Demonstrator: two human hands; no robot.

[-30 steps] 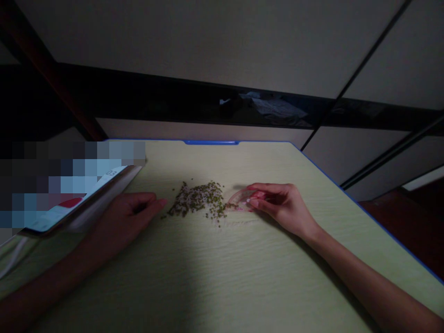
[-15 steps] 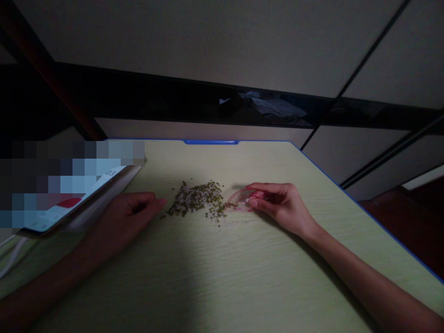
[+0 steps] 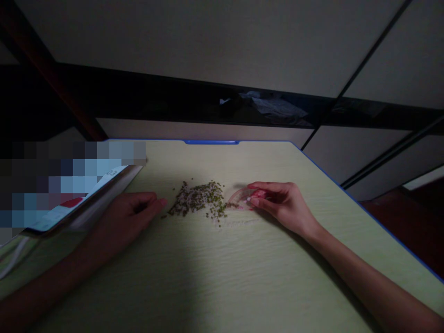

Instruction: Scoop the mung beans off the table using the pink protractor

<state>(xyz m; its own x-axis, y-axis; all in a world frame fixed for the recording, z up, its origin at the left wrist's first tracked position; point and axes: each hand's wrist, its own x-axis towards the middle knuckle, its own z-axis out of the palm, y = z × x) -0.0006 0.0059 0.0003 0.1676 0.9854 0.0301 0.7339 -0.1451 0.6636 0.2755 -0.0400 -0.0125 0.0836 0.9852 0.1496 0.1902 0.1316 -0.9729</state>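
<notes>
A loose heap of small green-brown beans or seeds (image 3: 199,198) lies on the table, with a few strays at its edges. My right hand (image 3: 286,203) pinches a see-through, pink-tinted plastic piece (image 3: 237,199) with a curved edge between thumb and fingers. This piece lies low over the tabletop, touching the heap's right side, and some reddish-brown grains show at it. Its exact kind is unclear, since my fingers cover the right end. Just left of the heap, my left hand (image 3: 128,212) rests on the table, fingers curled in and thumb against them, with nothing visible in it.
A lit tablet or phone (image 3: 76,199) leans at the left, partly blurred out, with a white cable (image 3: 15,259) below it. The pale wooden tabletop (image 3: 225,277) has a blue edge and a blue ledge (image 3: 211,142) at the back. Cabinet panels (image 3: 208,41) stand behind.
My right hand and the plastic piece have shifted very slightly. My left hand and the heap look the same.
</notes>
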